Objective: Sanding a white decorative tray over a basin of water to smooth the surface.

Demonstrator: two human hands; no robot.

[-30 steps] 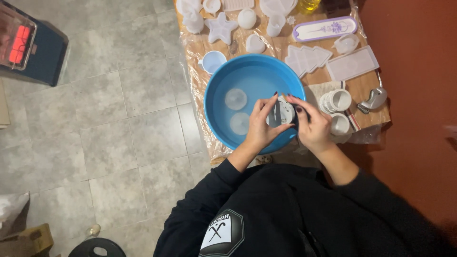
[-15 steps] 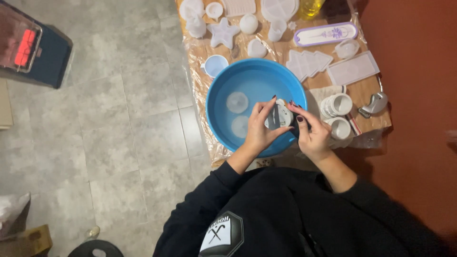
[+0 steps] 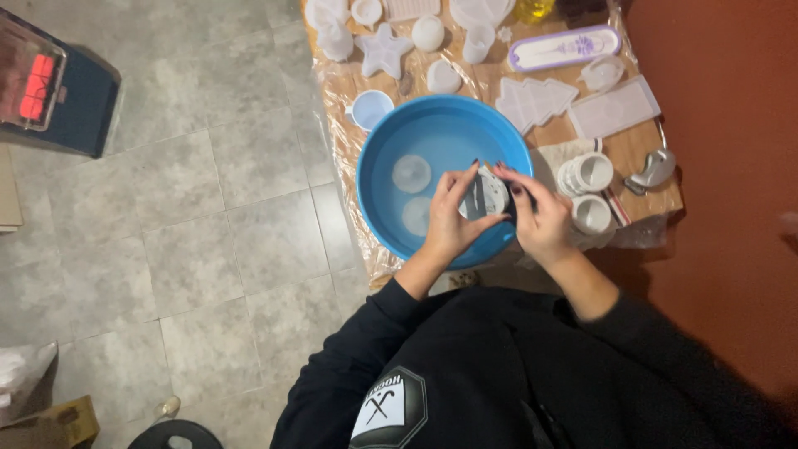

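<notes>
Both my hands meet over the near right side of a round blue basin (image 3: 391, 141). Between them I hold a small round white mould (image 3: 490, 196) with a dark patch on it. My left hand (image 3: 453, 220) pinches its left side with thumb and fingers. My right hand (image 3: 540, 220) grips its right side, fingers curled over the rim. Two pale round discs (image 3: 412, 173) lie inside the basin, to the left of my hands.
The wooden table (image 3: 636, 154) is covered in clear plastic and holds several white moulds: a star (image 3: 384, 51), tree shapes (image 3: 534, 100), a rectangular tray (image 3: 615, 106), two cups (image 3: 587, 173), a small blue-rimmed cup (image 3: 370, 108). A heater (image 3: 50, 91) stands on the tiled floor, left.
My hands have stayed over the basin with the mould between them; the fingers shifted slightly around it. The view has drifted a little.
</notes>
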